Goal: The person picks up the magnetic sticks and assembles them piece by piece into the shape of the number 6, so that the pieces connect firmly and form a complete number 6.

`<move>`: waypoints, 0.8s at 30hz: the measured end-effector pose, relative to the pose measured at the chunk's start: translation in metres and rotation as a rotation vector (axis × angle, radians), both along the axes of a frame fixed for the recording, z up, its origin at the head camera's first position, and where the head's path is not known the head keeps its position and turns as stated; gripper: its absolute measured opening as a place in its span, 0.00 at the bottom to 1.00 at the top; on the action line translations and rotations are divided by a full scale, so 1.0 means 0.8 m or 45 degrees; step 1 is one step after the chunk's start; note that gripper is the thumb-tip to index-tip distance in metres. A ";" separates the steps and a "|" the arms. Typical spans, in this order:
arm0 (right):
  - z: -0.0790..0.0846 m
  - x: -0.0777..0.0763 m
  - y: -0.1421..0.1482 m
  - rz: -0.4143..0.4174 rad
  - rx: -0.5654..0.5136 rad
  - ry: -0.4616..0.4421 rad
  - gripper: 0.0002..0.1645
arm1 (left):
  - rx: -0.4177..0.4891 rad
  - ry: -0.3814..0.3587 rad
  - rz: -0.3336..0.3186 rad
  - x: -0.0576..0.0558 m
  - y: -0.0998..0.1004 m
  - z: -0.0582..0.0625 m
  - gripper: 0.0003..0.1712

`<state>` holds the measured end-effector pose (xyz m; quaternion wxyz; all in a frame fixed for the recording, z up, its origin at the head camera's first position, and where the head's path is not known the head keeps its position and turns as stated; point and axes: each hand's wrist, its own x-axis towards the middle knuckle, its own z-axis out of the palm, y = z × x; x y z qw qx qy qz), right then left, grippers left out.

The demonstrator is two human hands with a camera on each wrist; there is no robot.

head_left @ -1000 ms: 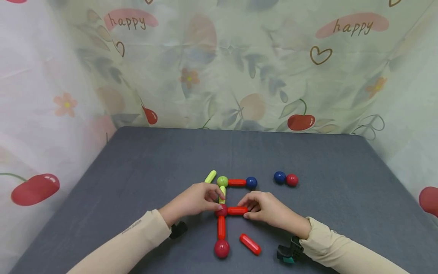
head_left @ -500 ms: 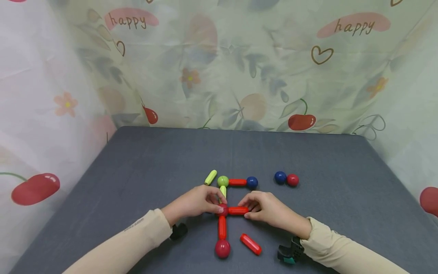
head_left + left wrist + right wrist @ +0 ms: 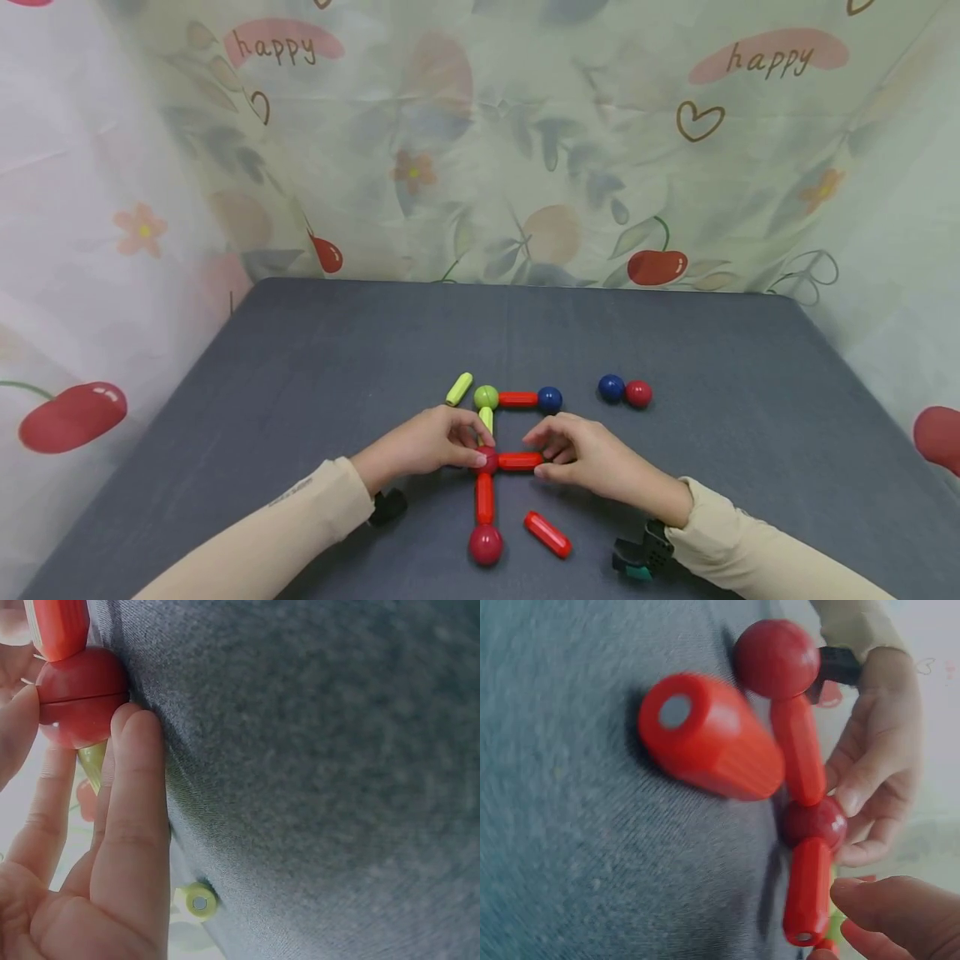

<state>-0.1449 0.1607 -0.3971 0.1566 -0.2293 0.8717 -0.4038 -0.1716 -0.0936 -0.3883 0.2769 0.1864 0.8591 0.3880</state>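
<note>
My left hand (image 3: 438, 440) pinches a dark red ball (image 3: 82, 697) between thumb and fingers. That ball joins a light green rod (image 3: 486, 422) on its far side, a red rod (image 3: 485, 500) towards me and another red rod (image 3: 519, 461) pointing right. A larger red ball (image 3: 486, 544) caps the near rod. At the far end a green ball (image 3: 486, 397) links through a red rod (image 3: 517, 400) to a blue ball (image 3: 550, 400). My right hand (image 3: 588, 457) hovers at the free end of the right-pointing rod, fingers parted, with that end exposed in the right wrist view.
A loose red rod (image 3: 547, 534) lies close to my right hand. Beyond the left hand is a loose light green rod (image 3: 459, 389). A blue ball (image 3: 611, 388) and a red ball (image 3: 638, 394) sit side by side on the grey table (image 3: 337, 358), with patterned cloth (image 3: 495, 167) behind.
The right hand has loosened from the end of the right-pointing red rod and drawn slightly to the right. The left hand stays on the dark red ball.
</note>
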 end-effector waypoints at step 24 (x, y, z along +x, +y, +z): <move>0.002 0.063 -0.004 0.095 0.134 -0.239 0.27 | -0.013 -0.007 0.034 0.002 0.002 0.004 0.10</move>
